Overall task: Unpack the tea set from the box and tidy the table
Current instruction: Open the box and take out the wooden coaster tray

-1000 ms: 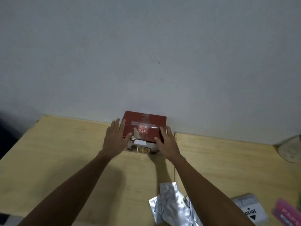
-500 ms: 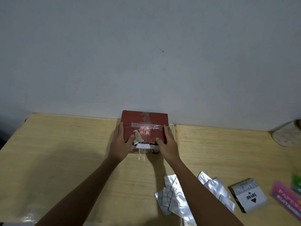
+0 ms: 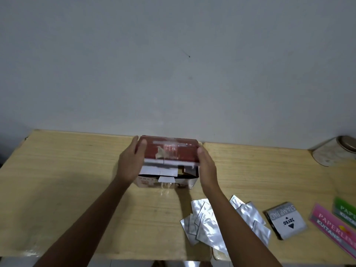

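A dark red box lid with clear tape across its top is tilted up off the box base, which stands on the wooden table near the wall. My left hand grips the lid's left end and my right hand grips its right end. A dark gap shows between lid and base; the contents are hidden. White flaps hang at the lid's front edge.
Several silver foil sachets lie under my right forearm. To the right are a grey stamp pad box, a pink receipt book and a green one. A round tin sits at the far right by the wall.
The lid, flat and shut on the box before, now lifts up at the front in both hands. My hands moved from the lid's top to its ends.
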